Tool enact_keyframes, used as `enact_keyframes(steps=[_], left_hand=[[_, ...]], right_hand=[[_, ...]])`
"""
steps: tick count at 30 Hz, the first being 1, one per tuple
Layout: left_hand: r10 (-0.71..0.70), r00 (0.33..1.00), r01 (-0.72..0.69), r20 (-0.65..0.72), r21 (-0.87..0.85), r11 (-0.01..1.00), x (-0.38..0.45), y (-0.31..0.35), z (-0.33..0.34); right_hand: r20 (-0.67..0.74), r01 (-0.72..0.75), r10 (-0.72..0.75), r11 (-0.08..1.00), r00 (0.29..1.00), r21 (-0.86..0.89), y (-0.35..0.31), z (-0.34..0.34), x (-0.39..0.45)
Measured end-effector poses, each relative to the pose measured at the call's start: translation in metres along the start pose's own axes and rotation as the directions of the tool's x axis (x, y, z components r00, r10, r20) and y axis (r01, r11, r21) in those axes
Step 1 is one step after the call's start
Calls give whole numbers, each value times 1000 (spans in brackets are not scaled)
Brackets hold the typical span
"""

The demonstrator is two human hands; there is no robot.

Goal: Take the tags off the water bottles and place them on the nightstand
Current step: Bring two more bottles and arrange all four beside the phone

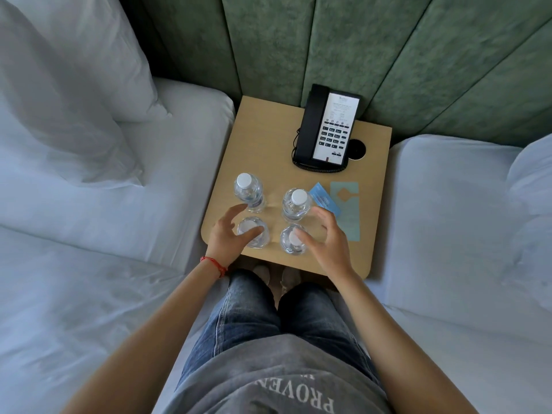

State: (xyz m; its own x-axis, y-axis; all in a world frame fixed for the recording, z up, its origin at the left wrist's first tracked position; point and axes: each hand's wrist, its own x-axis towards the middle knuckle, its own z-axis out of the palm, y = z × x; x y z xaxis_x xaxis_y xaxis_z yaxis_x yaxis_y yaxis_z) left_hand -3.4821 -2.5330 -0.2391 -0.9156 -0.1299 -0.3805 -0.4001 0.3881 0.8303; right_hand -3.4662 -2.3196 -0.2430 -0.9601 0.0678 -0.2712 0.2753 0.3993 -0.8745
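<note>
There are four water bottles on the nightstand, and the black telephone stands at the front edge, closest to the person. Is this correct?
Not quite. In the head view the four water bottles do stand on the nightstand, but the black telephone is at the back, by the green padded wall, farthest from the person.

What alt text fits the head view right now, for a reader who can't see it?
Both hands, open, hover over the near pair of four water bottles on a wooden nightstand: left hand, right hand. Two blue tags lie flat to the right, and a black phone sits behind, between two white beds.
</note>
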Motion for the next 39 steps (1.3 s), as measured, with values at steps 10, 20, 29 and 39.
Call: enact_keyframes(steps=[10, 20, 29, 39], left_hand=[[112, 976, -110, -188, 25, 994, 31, 28, -3], [26, 999, -25, -36, 23, 999, 75, 18, -8], [61, 998, -61, 16, 37, 997, 93, 20, -14], [157, 988, -154, -4, 153, 976, 129, 35, -21]], right_hand=[[-13, 60, -61, 997, 998, -43, -11, -7, 40], [-49, -9, 7, 999, 999, -32, -7, 12, 52], [-113, -25, 27, 999, 993, 22, -17, 23, 69], [-157, 0, -9, 998, 988, -57, -39, 30, 111]])
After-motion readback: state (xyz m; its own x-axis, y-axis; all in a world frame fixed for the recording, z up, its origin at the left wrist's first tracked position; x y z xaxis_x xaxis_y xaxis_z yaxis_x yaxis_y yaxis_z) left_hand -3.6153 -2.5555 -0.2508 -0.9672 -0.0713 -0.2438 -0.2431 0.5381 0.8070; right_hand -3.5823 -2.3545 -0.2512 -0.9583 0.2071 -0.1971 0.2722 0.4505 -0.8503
